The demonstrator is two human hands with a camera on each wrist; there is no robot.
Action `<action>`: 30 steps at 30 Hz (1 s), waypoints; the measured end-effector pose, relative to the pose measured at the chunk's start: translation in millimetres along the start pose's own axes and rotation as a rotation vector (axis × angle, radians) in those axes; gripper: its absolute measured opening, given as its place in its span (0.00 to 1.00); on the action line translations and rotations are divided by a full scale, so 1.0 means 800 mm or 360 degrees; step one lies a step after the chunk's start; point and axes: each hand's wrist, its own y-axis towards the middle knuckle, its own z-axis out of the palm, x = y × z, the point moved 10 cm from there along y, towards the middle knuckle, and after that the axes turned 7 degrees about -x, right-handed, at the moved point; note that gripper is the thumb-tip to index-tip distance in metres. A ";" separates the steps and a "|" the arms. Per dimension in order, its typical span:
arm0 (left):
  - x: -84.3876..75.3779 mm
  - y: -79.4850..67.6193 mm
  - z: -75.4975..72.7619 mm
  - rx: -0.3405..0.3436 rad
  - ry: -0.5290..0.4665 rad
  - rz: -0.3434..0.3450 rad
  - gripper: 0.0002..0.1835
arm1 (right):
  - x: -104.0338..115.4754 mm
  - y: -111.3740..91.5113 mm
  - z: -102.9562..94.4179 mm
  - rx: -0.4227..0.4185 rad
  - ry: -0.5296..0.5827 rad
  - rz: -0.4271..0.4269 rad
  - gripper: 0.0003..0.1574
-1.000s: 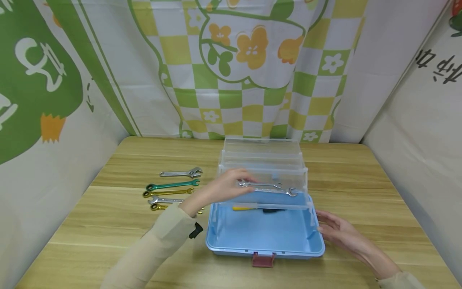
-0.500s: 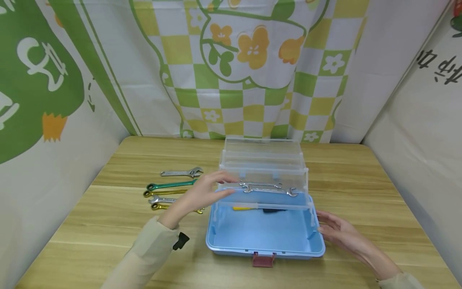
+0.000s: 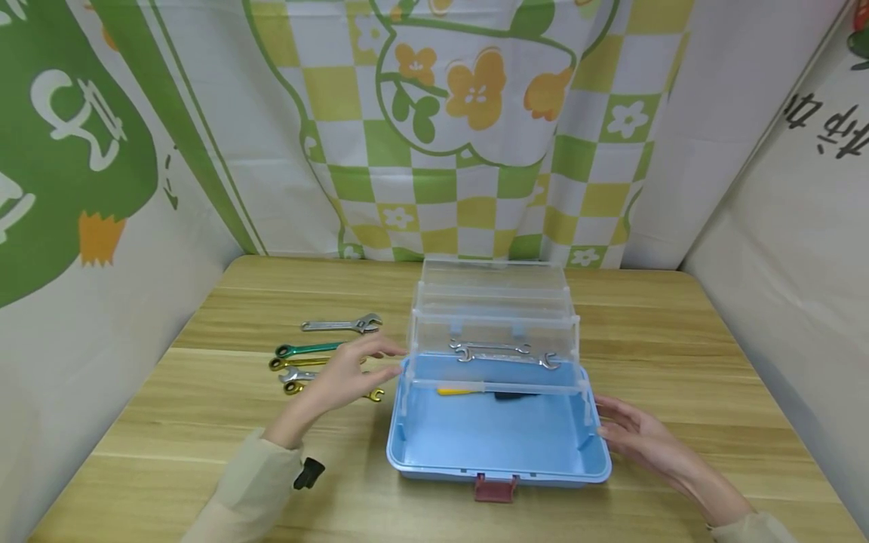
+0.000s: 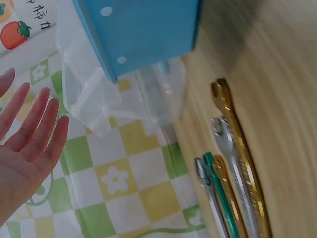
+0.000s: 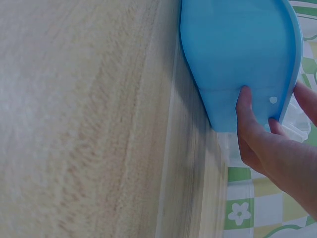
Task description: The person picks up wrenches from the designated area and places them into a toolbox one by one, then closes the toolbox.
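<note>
My left hand (image 3: 349, 373) hovers with fingers spread, holding nothing, just left of a blue toolbox (image 3: 498, 445). Beneath it lie a green ratchet wrench (image 3: 308, 348), two gold ratchet wrenches, one of them (image 4: 247, 183) showing in full length in the left wrist view, and a silver open-end wrench (image 4: 230, 144); the hand partly hides them in the head view. An adjustable wrench (image 3: 339, 325) lies behind them. Two silver double open-end wrenches, the larger one (image 3: 505, 357) in front, rest in the toolbox's clear tray. My right hand (image 5: 270, 144) touches the toolbox's right side, fingertips on the wall, another digit at the rim.
Clear hinged trays (image 3: 495, 298) stand raised at the toolbox's back. Inside the box lie a yellow handle (image 3: 460, 391) and a dark piece (image 3: 514, 395). A reddish latch (image 3: 495, 489) hangs at its front. A patterned curtain (image 3: 462, 196) closes off the wooden table's (image 3: 170, 422) far edge.
My left hand has let go of the smaller open-end wrench in the clear tray and moved left, out over the row of wrenches. The right hand stays at the toolbox's side.
</note>
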 end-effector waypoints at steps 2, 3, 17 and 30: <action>0.009 -0.006 -0.001 0.0010 0.0014 -0.0053 0.12 | 0.000 0.000 0.000 -0.0002 -0.0004 0.0005 0.42; 0.014 -0.010 -0.002 0.0017 0.0032 -0.0082 0.12 | -0.001 0.000 -0.001 -0.0005 -0.0008 0.0008 0.42; 0.066 -0.040 -0.007 0.0091 0.0223 -0.0178 0.11 | -0.001 0.000 -0.001 -0.0003 -0.0043 0.0024 0.42; 0.100 -0.057 -0.005 0.0205 0.0352 -0.0304 0.11 | -0.005 0.002 -0.004 -0.0033 -0.0044 0.0064 0.42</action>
